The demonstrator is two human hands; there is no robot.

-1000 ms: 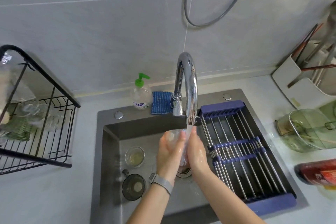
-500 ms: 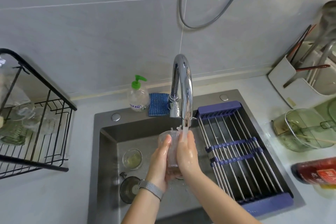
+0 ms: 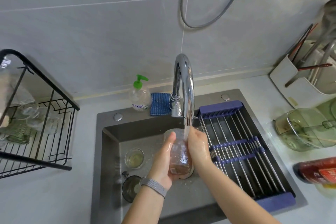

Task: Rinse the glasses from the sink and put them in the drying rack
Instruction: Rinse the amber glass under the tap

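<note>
Holding a tall glass under the tap, the left hand wraps its fingers round the glass from the left and below. The right hand presses on the glass from the right, fingers curled against it. Water runs down into the glass, in the middle of the frame, above the sink. A small glass and a dark cup sit in the sink, lower left of the hands. The black drying rack stands on the bench at the left, with glasses inside.
</note>
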